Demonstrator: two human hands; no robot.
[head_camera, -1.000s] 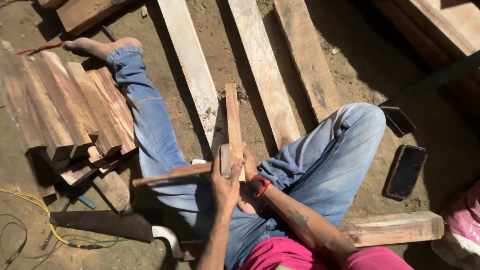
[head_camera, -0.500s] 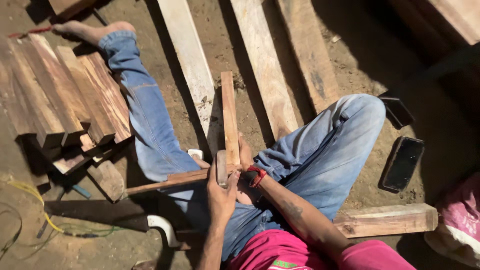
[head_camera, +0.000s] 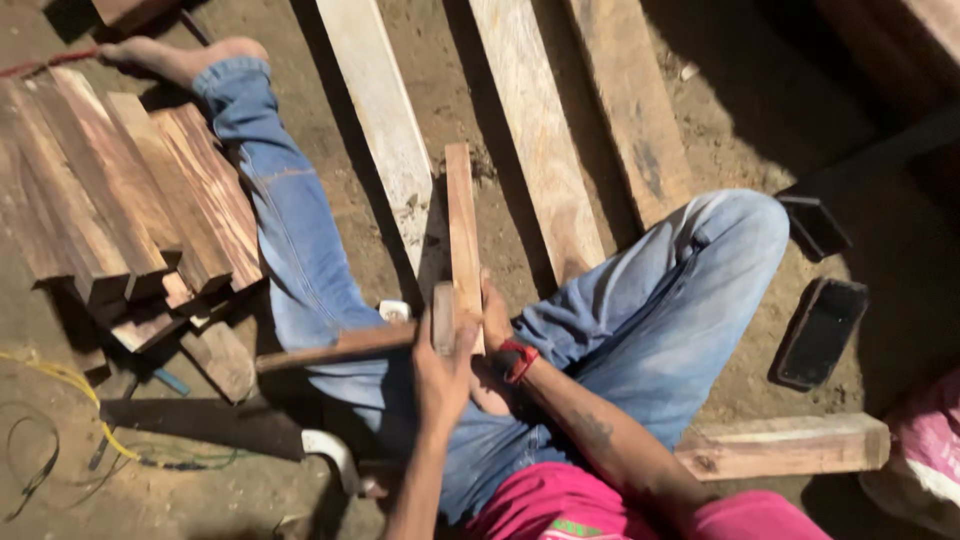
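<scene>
Strong sunlight falls on the left and middle of the picture. The pale boards (head_camera: 385, 140) and the blue jeans (head_camera: 290, 240) look bright, almost washed out in spots. The right side and the top right corner are in deep shadow, so the dark tray (head_camera: 820, 332) there is hard to see. Dark shadows lie under the stack of wood blocks (head_camera: 110, 200). The picture is a bit soft all over, and the left hand (head_camera: 443, 365) looks slightly blurry.
</scene>
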